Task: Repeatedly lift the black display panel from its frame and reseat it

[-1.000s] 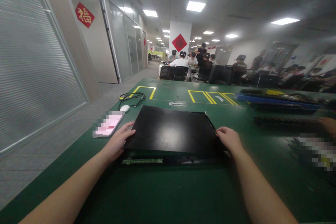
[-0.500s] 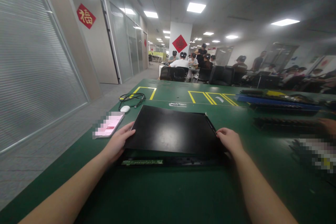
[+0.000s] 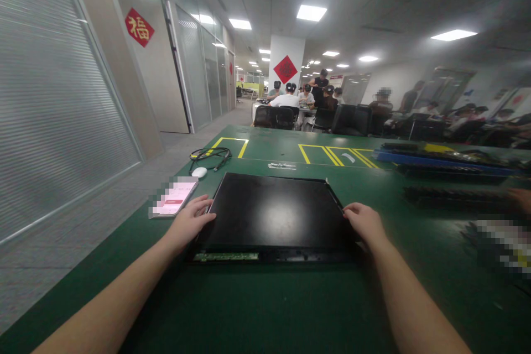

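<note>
A glossy black screen panel [image 3: 269,210] lies nearly level over a black frame [image 3: 307,255] on the green table. Along the frame's near side shows a green circuit board strip [image 3: 226,256]. My left hand [image 3: 192,221] grips the panel's left edge, thumb on top and some fingers hidden beside it. At the right edge my right hand [image 3: 365,223] is closed in a pinch, thumb and forefinger together; its lower fingers are out of sight. The frame's far right corner sticks out past the panel.
Left of the panel are a phone [image 3: 176,197], a white mouse [image 3: 199,172] and a coiled black cable [image 3: 210,159]. Yellow tape marks [image 3: 323,147] run across the far table. Long dark parts [image 3: 448,159] lie at right, near another person's hand [image 3: 520,199].
The panel has come down closer to the frame and flatter, its far edge lower and its near edge nearer the circuit board strip. Both hands keep their hold at the sides.
</note>
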Demonstrator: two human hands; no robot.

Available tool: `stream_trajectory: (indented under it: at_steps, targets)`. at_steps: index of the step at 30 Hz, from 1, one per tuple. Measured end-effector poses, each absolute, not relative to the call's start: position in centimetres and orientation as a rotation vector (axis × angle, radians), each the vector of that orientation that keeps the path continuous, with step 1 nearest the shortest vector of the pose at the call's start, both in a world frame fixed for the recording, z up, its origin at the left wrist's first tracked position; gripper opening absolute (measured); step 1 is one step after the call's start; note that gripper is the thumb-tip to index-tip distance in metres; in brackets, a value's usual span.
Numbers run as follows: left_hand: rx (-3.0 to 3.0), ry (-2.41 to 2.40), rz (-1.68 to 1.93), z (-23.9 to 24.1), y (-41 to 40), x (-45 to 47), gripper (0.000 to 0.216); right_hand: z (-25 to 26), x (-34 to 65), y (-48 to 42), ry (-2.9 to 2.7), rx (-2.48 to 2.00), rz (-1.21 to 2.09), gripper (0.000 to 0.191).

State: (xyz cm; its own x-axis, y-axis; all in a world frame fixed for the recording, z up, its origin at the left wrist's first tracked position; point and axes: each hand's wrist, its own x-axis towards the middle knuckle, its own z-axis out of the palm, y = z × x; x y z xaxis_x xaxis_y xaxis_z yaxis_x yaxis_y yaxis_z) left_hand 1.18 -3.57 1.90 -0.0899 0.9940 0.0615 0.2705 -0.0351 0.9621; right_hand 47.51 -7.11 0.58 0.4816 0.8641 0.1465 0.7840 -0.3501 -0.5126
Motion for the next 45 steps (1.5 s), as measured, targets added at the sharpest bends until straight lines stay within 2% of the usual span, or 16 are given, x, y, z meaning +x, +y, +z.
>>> stream_trajectory:
  at_steps: [5, 17, 31, 45]
  targets:
    - [1.377, 1.511, 1.132, 1.8, -3.6, 1.4, 0.031, 0.6, 47.5, -7.1, -1.345, -2.206, 0.215, 0.022]
    - [1.534, 1.569, 1.044, 0.6, -3.2, 0.9, 0.041, 0.5, 47.6, -7.0, -1.331, -2.182, 0.219, 0.023]
    - [1.897, 1.701, 0.737, 0.0, -2.8, 0.4, 0.067, 0.4, 47.7, -6.9, -1.316, -2.202, 0.224, 0.022]
    - [2.423, 1.401, 0.421, 2.1, -4.9, -0.2, 0.077, 0.5, 47.9, -6.9, -1.328, -2.206, 0.207, 0.023]
